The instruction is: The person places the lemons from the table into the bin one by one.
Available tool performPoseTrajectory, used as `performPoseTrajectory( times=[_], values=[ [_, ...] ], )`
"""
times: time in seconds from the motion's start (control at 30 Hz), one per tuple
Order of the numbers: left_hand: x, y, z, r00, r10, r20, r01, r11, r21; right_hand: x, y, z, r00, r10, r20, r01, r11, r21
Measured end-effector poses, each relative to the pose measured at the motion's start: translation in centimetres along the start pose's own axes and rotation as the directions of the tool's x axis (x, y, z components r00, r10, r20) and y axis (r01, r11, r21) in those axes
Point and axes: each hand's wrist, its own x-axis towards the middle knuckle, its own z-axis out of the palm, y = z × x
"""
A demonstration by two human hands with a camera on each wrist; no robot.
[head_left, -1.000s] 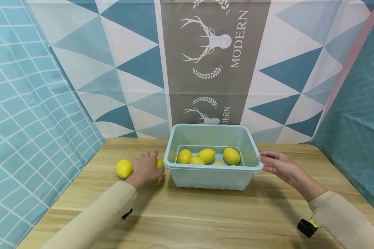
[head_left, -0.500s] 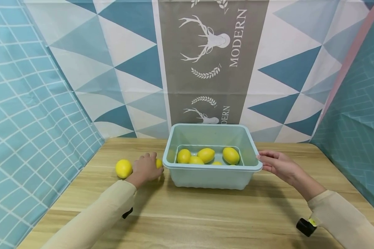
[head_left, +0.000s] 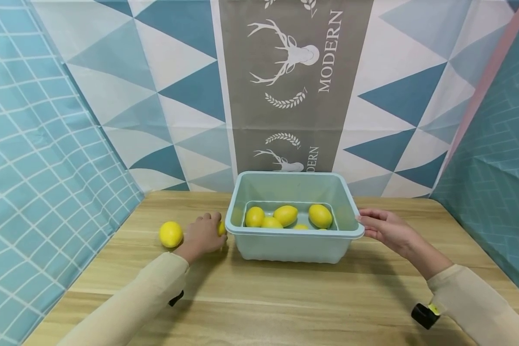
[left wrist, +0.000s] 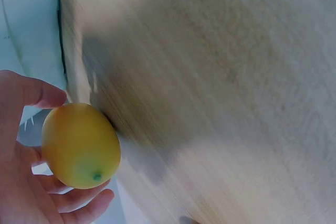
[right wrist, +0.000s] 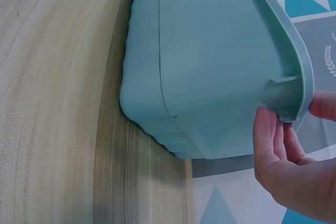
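Observation:
My left hand [head_left: 204, 234] grips a yellow lemon [left wrist: 81, 145] just left of the light blue plastic bin [head_left: 291, 247]. In the left wrist view the thumb lies over one side of the lemon and the fingers curl round the other. The head view shows only a bit of this lemon past the hand. With thumb and fingertips, my right hand [head_left: 387, 230] pinches the bin's rim [right wrist: 307, 77] at its right end. Inside the bin lie several lemons [head_left: 286, 216], some partly hidden by its front wall.
Another lemon [head_left: 171, 234] rests on the wooden table [head_left: 259, 302], left of my left hand. A patterned cloth [head_left: 281, 96] hangs behind the bin, and blue tiled sheets [head_left: 39, 158] close off both sides.

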Motion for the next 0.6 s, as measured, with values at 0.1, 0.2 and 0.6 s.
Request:
performPoseTrajectory(
  times=[0.1,0.2,0.6],
  values=[
    [0.02,0.09,0.18,0.999,0.030,-0.024,-0.030,1.000,0.003,0.03,-0.04,0.00,1.000,-0.002,-0.001,0.002,1.000,-0.004],
    [-0.08,0.03,0.41,0.997,0.054,-0.046,-0.055,0.998,-0.007,0.13,0.06,0.05,1.000,-0.005,0.004,0.005,1.000,-0.011],
    [-0.15,0.29,0.48,0.995,0.088,-0.049,-0.088,0.996,-0.002,0.09,0.03,-0.01,1.000,-0.015,0.008,0.015,1.000,-0.026]
  ],
)
